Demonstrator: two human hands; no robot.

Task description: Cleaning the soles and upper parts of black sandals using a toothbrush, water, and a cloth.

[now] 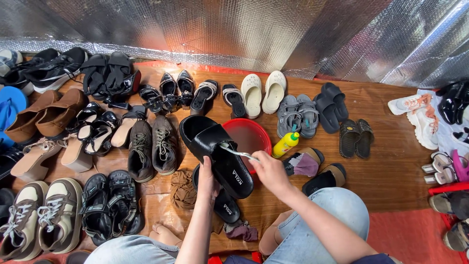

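Two bare hands work at the centre of the frame, over a wooden floor [391, 176] crowded with footwear. The left hand [207, 182] grips a black slide sandal [217, 154] from below, fingers curled shut around its edge, holding it tilted with the toe toward the upper left. The right hand [269, 172] is closed around the handle of a toothbrush [238, 152], whose head touches the sandal's strap near the middle. Just behind the sandal, a red basin [254, 139] sits on the floor, partly hidden by the shoe. A second black slide sandal [225, 205] lies on the floor beneath the held one, near the lower centre. A yellow bottle [286, 143] with a green cap lies just right of the basin. A brown rag [183, 189] is crumpled left of the left wrist, and a purple cloth [306, 165] rests on a sandal right of the right hand. Rows of shoes fill the left half: brown lace-up shoes [152, 149] sit just left of the held sandal, white clogs [264, 93] stand at upper centre, grey sandals [295, 115] beside them. A silver foil wall [234, 29] runs along the top. The person's knees in light jeans show at the bottom edge.
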